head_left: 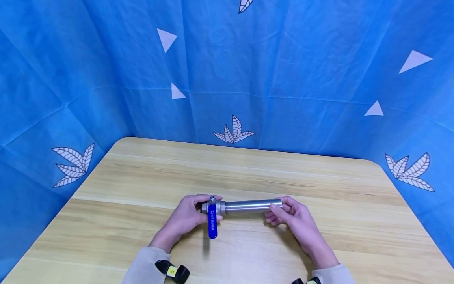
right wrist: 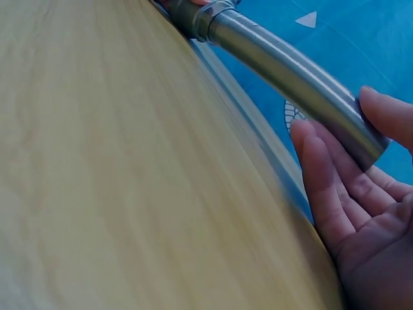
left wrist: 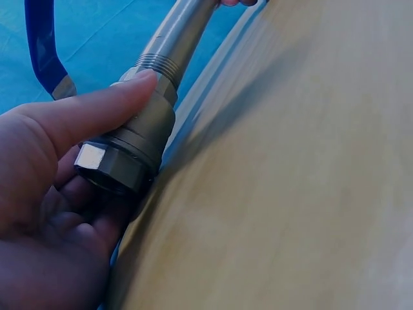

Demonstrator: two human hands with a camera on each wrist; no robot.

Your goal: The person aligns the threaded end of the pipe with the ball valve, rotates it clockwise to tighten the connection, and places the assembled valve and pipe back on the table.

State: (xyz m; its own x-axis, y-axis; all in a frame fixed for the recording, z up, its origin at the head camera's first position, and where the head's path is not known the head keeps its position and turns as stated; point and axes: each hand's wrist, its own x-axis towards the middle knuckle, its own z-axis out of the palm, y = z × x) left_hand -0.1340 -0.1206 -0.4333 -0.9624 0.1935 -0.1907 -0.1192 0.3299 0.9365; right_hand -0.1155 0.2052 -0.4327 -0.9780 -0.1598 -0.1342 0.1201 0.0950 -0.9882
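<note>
My left hand [head_left: 183, 217] grips a metal ball valve [head_left: 218, 206], thumb on the near side and fingers behind. The valve's blue lever handle [head_left: 212, 223] points toward me, with white lettering on it. From the valve's right end runs a straight silver pipe [head_left: 248, 205]; some thread [left wrist: 159, 63] shows where it meets the hex end in the left wrist view. My right hand [head_left: 296, 219] pinches the pipe's free end between thumb and fingers. Both parts are held above the table, the pipe roughly level. The thread's inner part is hidden inside the valve.
A light wooden table [head_left: 149, 177] with rounded far corners lies under the hands. Blue cloth [head_left: 220, 71] with white triangles and leaf prints hangs behind it and at both sides. Black straps with yellow labels [head_left: 172, 271] sit at the wrists.
</note>
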